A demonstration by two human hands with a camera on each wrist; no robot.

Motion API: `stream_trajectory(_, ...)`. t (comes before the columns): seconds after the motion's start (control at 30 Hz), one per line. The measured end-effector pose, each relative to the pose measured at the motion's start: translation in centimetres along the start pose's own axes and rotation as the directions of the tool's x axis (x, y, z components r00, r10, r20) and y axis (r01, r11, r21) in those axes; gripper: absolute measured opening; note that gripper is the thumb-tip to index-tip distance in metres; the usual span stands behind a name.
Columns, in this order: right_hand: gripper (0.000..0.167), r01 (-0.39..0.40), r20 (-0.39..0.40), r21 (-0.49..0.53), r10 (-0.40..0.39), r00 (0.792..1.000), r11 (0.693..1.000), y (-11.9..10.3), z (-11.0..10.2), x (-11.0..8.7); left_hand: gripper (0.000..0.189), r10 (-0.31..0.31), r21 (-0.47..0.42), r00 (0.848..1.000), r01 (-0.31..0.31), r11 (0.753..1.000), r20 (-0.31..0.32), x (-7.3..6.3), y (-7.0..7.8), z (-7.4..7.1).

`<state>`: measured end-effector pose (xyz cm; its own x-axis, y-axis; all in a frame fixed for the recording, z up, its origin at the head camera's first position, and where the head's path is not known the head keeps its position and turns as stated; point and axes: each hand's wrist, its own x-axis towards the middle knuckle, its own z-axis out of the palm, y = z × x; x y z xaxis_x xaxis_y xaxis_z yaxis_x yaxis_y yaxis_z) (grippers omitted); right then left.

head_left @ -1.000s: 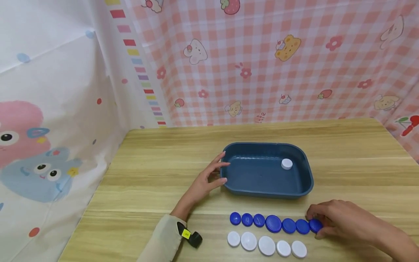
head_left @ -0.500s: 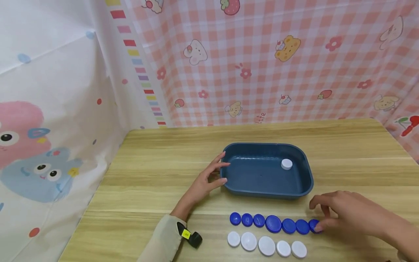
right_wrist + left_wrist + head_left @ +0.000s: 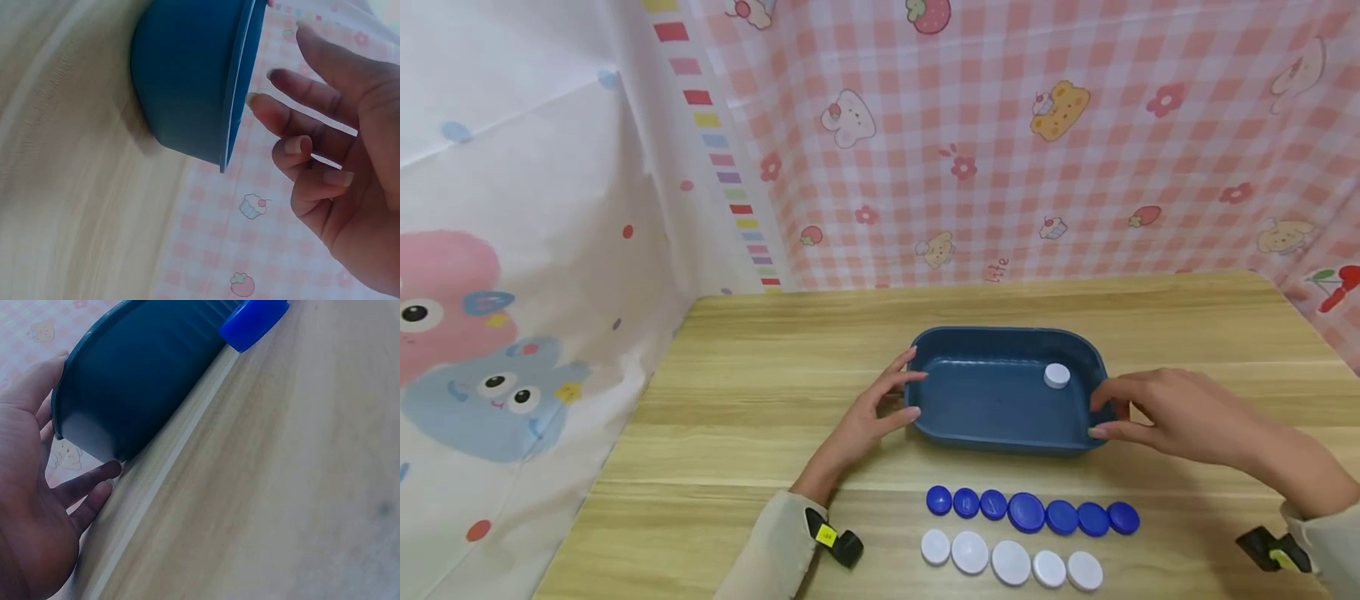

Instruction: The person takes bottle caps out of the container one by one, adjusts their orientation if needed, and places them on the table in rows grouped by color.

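Observation:
A dark blue rectangular basin (image 3: 1000, 404) stands on the wooden table, with one white bottle cap (image 3: 1057, 376) inside near its right end. At the basin's left end, my left hand (image 3: 874, 412) touches the rim with spread fingers; the left wrist view shows the thumb along the rim and fingertips low beside the wall. My right hand (image 3: 1180, 412) hovers over the basin's right rim. Its fingers are loosely bent with nothing between them, as the right wrist view (image 3: 337, 137) also shows.
In front of the basin lies a row of several blue bottle caps (image 3: 1026, 512). Nearer still is a row of several white bottle caps (image 3: 1011, 562). A pink checked cloth (image 3: 1000, 167) hangs behind the table (image 3: 775, 375), and a white patterned cloth (image 3: 512, 208) on the left.
My right hand has let go of the rightmost blue bottle cap, leaving it at the row's end, and moved up to the basin's right rim. The left hand has stayed put.

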<state>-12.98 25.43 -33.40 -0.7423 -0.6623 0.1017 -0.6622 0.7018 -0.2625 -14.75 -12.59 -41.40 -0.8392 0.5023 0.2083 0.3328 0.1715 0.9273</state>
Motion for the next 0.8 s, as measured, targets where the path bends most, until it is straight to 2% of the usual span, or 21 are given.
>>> stream_trajectory(0.13, 0.028, -0.019, -0.032, -0.02, 0.018, 0.999, 1.0, 0.5, 0.1, 1.5, 0.044, 0.0, 0.003, 1.0, 0.0, 1.0, -0.001, 0.0, 0.1, -0.1)
stream_trajectory(0.37, 0.041, -0.091, 0.021, -0.103, 0.094, 0.995, 0.99, 1.5, 0.9, 4.0, 0.044, -0.01, -0.005, 1.0, 0.01, 1.0, 0.003, -0.1, 0.2, -0.2)
stream_trajectory(0.6, 0.045, -0.127, 0.017, -0.175, 0.132, 0.991, 0.976, 2.7, 2.7, 5.8, 0.043, 0.002, -0.005, 1.0, -0.002, 1.0, -0.007, -0.2, 0.2, -0.2)
stream_trajectory(0.8, 0.042, -0.113, 0.0, -0.215, 0.116, 0.993, 0.97, 3.2, 3.7, 6.5, 0.044, -0.004, 0.008, 1.0, 0.004, 1.0, 0.004, -0.1, 0.2, -0.1)
